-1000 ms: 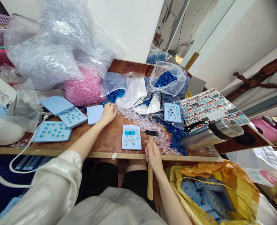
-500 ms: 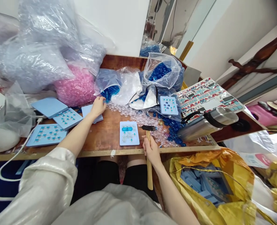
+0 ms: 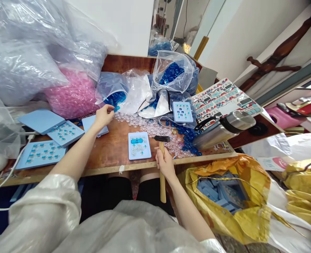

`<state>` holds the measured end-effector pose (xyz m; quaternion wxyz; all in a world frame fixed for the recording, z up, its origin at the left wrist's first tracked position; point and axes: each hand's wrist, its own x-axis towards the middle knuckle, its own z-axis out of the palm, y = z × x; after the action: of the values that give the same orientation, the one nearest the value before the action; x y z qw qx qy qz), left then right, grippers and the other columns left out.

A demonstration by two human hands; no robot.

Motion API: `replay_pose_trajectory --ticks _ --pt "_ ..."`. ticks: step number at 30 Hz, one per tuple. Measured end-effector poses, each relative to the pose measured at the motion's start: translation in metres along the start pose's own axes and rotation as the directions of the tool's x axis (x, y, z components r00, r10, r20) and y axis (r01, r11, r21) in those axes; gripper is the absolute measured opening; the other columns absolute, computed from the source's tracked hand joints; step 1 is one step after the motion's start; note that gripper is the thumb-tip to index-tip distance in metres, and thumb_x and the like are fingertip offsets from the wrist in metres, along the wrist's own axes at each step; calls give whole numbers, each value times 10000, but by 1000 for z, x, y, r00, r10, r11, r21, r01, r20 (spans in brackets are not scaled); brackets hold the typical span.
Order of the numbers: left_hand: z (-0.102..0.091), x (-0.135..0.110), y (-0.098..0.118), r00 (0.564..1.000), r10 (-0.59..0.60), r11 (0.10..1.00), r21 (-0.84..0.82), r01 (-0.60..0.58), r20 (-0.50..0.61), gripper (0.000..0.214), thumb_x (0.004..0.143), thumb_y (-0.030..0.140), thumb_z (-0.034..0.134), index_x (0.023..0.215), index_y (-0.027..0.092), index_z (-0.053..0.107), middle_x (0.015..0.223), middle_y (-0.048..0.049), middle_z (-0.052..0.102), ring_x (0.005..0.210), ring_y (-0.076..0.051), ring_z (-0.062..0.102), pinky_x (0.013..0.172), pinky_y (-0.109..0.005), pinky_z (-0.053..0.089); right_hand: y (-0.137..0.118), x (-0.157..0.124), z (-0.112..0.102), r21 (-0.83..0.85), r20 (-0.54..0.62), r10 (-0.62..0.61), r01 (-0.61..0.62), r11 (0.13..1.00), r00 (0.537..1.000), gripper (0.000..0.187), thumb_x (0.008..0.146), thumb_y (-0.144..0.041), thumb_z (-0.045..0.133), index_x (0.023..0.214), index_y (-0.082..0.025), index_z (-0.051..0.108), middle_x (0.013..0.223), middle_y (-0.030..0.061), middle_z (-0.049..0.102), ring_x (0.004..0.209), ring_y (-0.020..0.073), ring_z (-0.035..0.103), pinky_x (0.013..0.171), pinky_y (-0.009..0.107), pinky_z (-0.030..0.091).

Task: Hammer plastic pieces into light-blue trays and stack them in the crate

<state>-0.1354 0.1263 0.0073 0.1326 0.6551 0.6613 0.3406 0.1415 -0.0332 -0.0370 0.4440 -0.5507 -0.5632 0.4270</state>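
My left hand is pinched closed at the mouth of a clear bag of blue pieces. A small translucent blue plastic piece shows at its fingertips. Gripped near the head of a hammer, my right hand is at the table's front edge, the black head pointing left. Just left of the hammer lies a light-blue square panel, flat, with a long blue bar piece and several clear and teal pieces on it. Loose clear plastic pieces are scattered behind the panel.
Blue panels lie at left, near pink pieces in a bag. At right are loose dark-blue pieces, a steel bottle and a sticker sheet. A yellow sack holding blue panels stands below the table's right end.
The view has shifted, moving the whole scene left and slightly up. The blue piece at my left fingertips now shows more clearly. My right hand still holds the hammer beside the panel.
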Motion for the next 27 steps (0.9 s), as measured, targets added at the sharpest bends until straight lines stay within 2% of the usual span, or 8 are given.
replay_pose_trajectory --ticks 2,4,6,8,11,14,19,27 --pt "-6 -43 21 985 58 976 -218 -22 160 275 788 247 464 1027 146 556 907 -40 635 796 -163 582 735 -279 463 2 0 0 -10 8 -8 8 1000 1000 319 894 -440 335 993 -180 492 506 -84 398 346 60 359 380 185 327" --pt "-5 -86 41 927 186 934 -351 -65 325 255 795 282 481 998 154 567 918 -34 632 800 -155 584 728 -266 467 3 0 1 -10 13 -7 7 1000 1000 317 894 -442 338 995 -184 492 501 -86 399 340 59 365 375 183 327" --pt "2 -121 56 871 303 914 -376 -150 388 228 812 277 469 972 161 582 932 -39 621 802 -150 581 728 -264 467 4 0 1 -9 9 -5 5 1000 1000 320 893 -445 338 1002 -187 493 494 -88 395 335 60 366 368 181 325" --pt "12 -141 63 827 404 902 -322 -288 392 201 833 237 442 954 168 588 938 -49 603 812 -151 572 751 -277 462 4 -1 1 -13 4 -10 10 1000 1000 322 892 -448 340 1004 -189 495 491 -89 394 333 60 368 368 180 327" --pt "24 -151 64 783 516 855 -151 -496 348 183 853 205 430 956 165 575 953 -78 570 891 -185 539 809 -327 447 3 -2 1 -17 3 -18 18 1000 1000 323 892 -451 340 1005 -190 493 497 -86 399 336 61 371 369 181 332" --pt "31 -152 62 759 562 799 19 -601 329 157 856 218 449 942 158 565 936 -94 555 918 -214 506 811 -362 441 2 -3 0 -16 12 -20 21 1000 1000 321 893 -448 339 1013 -190 489 497 -85 402 344 64 374 374 183 338" --pt "33 -156 63 762 570 760 155 -631 308 153 851 258 473 919 148 556 928 -95 547 886 -217 499 783 -358 440 1 -3 1 -18 14 -35 35 999 999 311 894 -440 340 1006 -192 490 497 -82 399 348 66 370 384 185 343" --pt "30 -156 61 787 558 754 237 -613 263 164 857 283 474 894 149 561 902 -92 553 842 -201 504 742 -322 442 3 -2 2 -42 9 -20 20 999 1000 326 889 -454 333 1002 -191 488 519 -77 402 348 67 369 370 186 332"
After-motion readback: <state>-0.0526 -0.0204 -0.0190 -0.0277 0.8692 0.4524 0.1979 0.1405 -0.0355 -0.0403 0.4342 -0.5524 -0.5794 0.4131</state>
